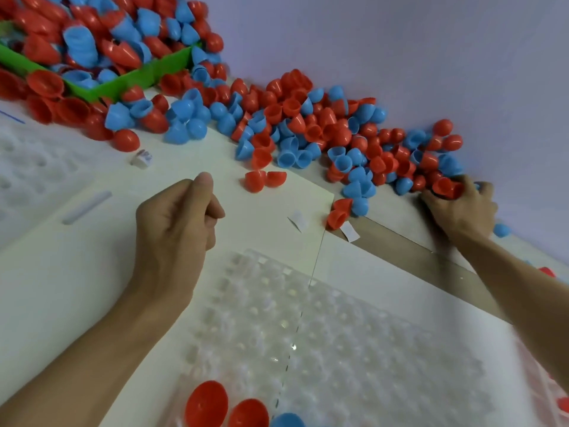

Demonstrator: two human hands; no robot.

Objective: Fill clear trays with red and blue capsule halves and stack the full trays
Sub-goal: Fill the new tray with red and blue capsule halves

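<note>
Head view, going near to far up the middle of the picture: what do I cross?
Red capsule halves in the tray → clear tray → left hand → two loose red halves → pile of red and blue halves → lilac wall.

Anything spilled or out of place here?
Yes. Capsule halves overflow the green bin and lie strewn along the wall. The clear tray holds only three. The right hand grips red halves.
</note>
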